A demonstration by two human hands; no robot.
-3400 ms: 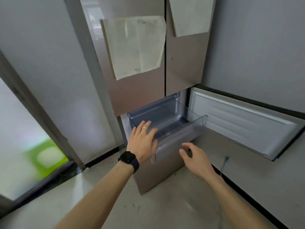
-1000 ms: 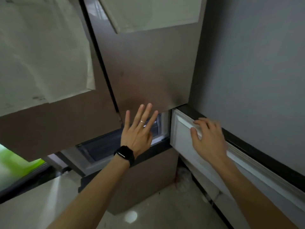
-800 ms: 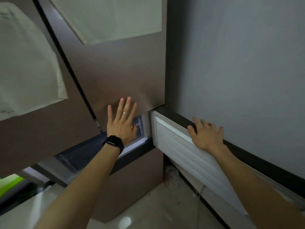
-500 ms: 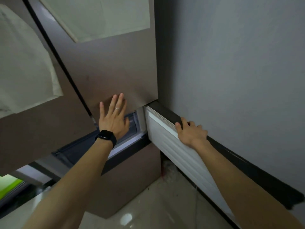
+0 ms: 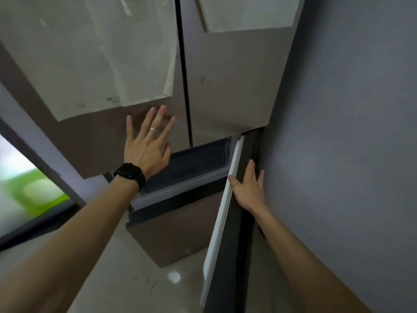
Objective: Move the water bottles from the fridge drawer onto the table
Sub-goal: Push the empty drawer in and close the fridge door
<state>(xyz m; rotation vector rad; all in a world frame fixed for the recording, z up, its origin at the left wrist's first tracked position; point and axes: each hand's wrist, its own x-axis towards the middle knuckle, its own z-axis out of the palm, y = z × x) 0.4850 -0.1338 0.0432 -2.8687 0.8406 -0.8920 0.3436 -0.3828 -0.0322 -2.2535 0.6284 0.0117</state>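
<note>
I face a brown fridge. My left hand (image 5: pixel 147 143), with a ring and a black watch, is spread flat with straight fingers in front of the upper left fridge door (image 5: pixel 97 136). My right hand (image 5: pixel 249 188) lies flat against the outer face of the lower compartment door (image 5: pixel 222 213), which stands part open and edge-on to me. Between my hands the dark opening of the fridge drawer (image 5: pixel 191 163) shows; it is pushed in and I see nothing inside it. No water bottles and no table are in view.
Pale paper sheets (image 5: pixel 94 64) are stuck on both upper doors. A grey wall (image 5: pixel 349 132) runs close along the right. A lower brown drawer front (image 5: pixel 173 233) sits under the opening. Glossy floor (image 5: pixel 135 279) lies below, and a glass door (image 5: pixel 27 195) at the left.
The drawer has been pushed in since 3.4 s ago. My right hand has swung the lower door from wide open to nearly edge-on. My left hand rose onto the upper door.
</note>
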